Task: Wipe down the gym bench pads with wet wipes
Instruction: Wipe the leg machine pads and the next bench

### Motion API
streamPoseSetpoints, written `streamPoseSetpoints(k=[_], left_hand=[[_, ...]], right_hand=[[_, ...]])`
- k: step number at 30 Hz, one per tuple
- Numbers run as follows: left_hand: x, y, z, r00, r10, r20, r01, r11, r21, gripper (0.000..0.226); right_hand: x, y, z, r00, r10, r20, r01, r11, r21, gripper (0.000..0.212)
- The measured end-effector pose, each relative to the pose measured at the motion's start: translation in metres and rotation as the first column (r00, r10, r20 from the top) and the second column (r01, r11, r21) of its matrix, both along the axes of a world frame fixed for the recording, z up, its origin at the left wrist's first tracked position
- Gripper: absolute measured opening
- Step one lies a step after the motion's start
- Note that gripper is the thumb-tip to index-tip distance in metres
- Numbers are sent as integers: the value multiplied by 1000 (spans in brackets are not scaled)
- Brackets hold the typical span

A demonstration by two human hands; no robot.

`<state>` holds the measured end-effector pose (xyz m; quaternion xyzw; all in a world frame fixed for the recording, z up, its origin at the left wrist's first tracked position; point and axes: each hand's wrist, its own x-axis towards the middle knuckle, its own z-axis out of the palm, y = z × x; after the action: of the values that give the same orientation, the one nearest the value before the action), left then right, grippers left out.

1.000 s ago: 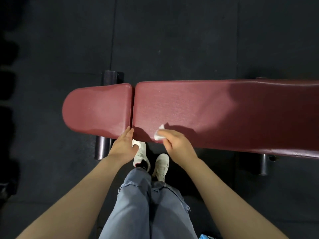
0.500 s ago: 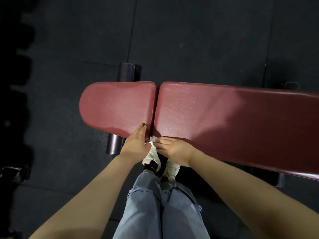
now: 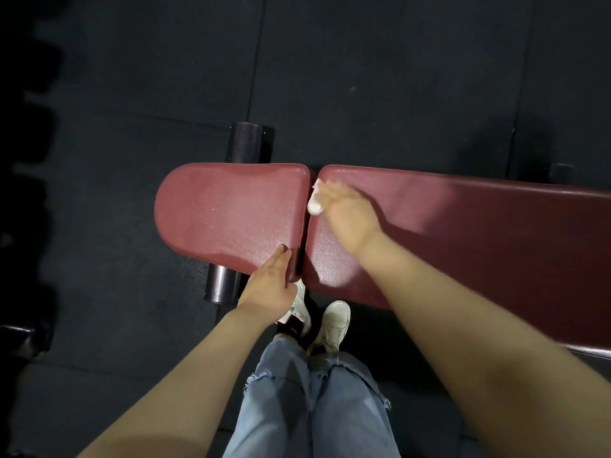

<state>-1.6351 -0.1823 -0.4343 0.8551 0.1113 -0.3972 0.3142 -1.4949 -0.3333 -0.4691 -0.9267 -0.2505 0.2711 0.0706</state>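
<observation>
The gym bench has two dark red pads: a short rounded seat pad [image 3: 228,213] on the left and a long back pad [image 3: 463,233] running off to the right, with a narrow gap between them. My right hand [image 3: 347,209] holds a bunched white wet wipe [image 3: 314,198] against the long pad's left end, near its far corner beside the gap. A wet sheen shows on the long pad by its near edge. My left hand [image 3: 271,285] rests with straight fingers on the near right corner of the short pad.
Black rubber floor tiles surround the bench. A black cylindrical frame foot [image 3: 246,143] sticks out behind the short pad and another [image 3: 223,284] in front of it. My white shoes [image 3: 332,322] and jeans stand close to the bench's near edge. Dark equipment lines the left edge.
My right hand has slid the wipe along the gap from the long pad's near edge to its far corner. My left hand has stayed on the short pad's corner.
</observation>
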Motion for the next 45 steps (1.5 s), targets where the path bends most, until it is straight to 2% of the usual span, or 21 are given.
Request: streamPoseSetpoints(k=[1, 3, 5, 7, 10, 12, 14, 15, 18, 20, 24, 26, 28, 30, 32, 33, 36, 39, 40, 42, 45], left_hand=[[2, 0, 0, 1000, -3, -2, 3, 1000, 1, 71], [4, 2, 0, 999, -35, -17, 35, 999, 16, 72], [6, 4, -1, 992, -117, -45, 119, 992, 45, 74], [6, 5, -1, 975, -207, -82, 214, 974, 76, 78], [7, 3, 0, 939, -321, -126, 336, 933, 129, 82], [9, 1, 1, 927, -351, -136, 369, 918, 148, 83], [10, -1, 1, 922, -352, -160, 375, 915, 150, 85], [11, -2, 1, 921, -347, -176, 373, 917, 145, 86], [15, -7, 2, 918, -332, -218, 365, 922, 131, 88], [18, -10, 3, 914, -332, -235, 367, 921, 127, 88], [17, -12, 2, 908, -343, -240, 383, 912, 145, 88], [15, -13, 0, 904, -356, -236, 398, 903, 161, 89], [13, -13, -2, 903, -359, -234, 403, 898, 177, 90], [12, -15, -1, 905, -350, -243, 397, 898, 187, 90], [11, -18, 0, 908, -339, -248, 390, 900, 197, 90], [11, -20, 0, 909, -336, -246, 387, 899, 203, 90], [14, -22, 1, 909, -336, -246, 388, 899, 204, 90], [19, -20, 3, 903, -332, -271, 387, 904, 183, 88], [20, -19, 3, 904, -324, -278, 380, 907, 179, 87], [19, -19, 3, 921, -299, -248, 350, 916, 195, 77], [12, -24, 4, 960, -249, -130, 276, 922, 270, 64]], right_hand=[[-22, 6, -2, 996, 55, -68, -56, 998, -19, 54], [-77, 0, -3, 952, 280, -125, -266, 957, 120, 40], [-110, -30, -6, 802, 596, -41, -578, 791, 200, 34], [-87, -48, -12, 695, 719, 3, -702, 677, 220, 35], [5, -39, -1, 858, 502, 110, -514, 846, 144, 31], [61, -36, 5, 980, 124, 155, -129, 991, 21, 27], [71, -44, 11, 974, -152, 168, 162, 985, -51, 23], [55, -53, 7, 974, -170, 148, 174, 985, -16, 27], [-33, -77, 5, 988, 118, 105, -130, 984, 119, 45], [-97, -84, 9, 889, 452, 78, -455, 848, 272, 38], [-112, -99, 7, 684, 728, -33, -677, 651, 344, 38], [-69, -90, 16, 765, 622, -167, -520, 749, 410, 30], [-1, -86, 22, 942, 323, -97, -268, 892, 363, 24], [71, -81, 22, 996, 7, -85, -1, 997, 71, 24], [96, -74, 21, 988, -151, -17, 145, 969, -202, 31], [92, -70, 20, 992, -121, 23, 123, 962, -243, 37], [-9, -75, 28, 946, 289, 150, -227, 916, -332, 56], [-113, -120, 27, 890, 442, 109, -454, 880, 139, 48], [-122, -129, 35, 865, 501, 27, -496, 848, 185, 48], [-102, -139, 34, 806, 590, 39, -585, 785, 203, 35], [-18, -130, 46, 859, 500, 109, -510, 855, 97, 35]])
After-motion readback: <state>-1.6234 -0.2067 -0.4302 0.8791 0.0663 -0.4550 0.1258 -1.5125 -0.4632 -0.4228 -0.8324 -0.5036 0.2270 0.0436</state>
